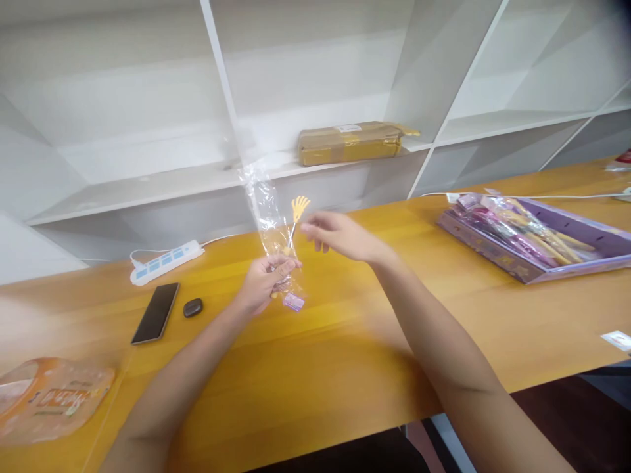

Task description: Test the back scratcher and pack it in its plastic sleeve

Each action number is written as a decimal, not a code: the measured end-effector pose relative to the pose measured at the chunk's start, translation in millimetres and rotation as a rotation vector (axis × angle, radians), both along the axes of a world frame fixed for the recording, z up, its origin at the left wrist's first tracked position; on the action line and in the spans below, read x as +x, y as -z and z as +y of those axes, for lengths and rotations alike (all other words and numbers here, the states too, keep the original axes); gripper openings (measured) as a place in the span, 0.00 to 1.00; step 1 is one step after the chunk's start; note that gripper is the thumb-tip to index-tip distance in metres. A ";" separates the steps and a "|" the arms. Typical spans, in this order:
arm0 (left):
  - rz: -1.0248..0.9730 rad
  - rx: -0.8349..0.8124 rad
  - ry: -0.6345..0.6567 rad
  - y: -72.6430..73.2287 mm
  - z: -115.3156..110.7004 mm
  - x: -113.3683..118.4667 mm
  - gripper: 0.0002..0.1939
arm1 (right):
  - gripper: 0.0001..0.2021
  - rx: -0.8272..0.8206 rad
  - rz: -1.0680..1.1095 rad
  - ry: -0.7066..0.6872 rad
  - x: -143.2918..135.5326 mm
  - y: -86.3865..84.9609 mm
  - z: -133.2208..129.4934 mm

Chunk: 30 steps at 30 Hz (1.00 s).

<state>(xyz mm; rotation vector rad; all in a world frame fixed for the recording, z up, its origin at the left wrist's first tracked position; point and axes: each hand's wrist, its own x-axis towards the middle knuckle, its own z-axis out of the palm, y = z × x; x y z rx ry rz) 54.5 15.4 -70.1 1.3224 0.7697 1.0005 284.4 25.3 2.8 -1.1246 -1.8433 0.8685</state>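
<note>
My left hand (pixel 269 279) is closed around a yellow back scratcher (pixel 299 207) with a hand-shaped head and a thin dark metal neck. A clear plastic bag (pixel 266 203) is gripped with it, rising behind the scratcher. Below the fingers hangs a small purple label (pixel 294 301). Just right of the scratcher's head is my right hand (pixel 335 235), its fingers loosely bent and apart, with nothing visible in them. How much of the scratcher lies inside the bag, I cannot tell.
At the right, a purple box (pixel 522 272) holds several wrapped scratchers. On the left are a power strip (pixel 167 261), a phone (pixel 156 314), a small black case (pixel 192 307) and an orange plastic bag (pixel 64 401). A taped carton (pixel 350 143) sits on the shelf behind.
</note>
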 end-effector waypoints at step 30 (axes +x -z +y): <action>-0.590 0.049 -0.306 -55.6 -13.1 -23.3 0.18 | 0.19 0.243 -0.417 -0.217 -16.4 -14.6 -52.9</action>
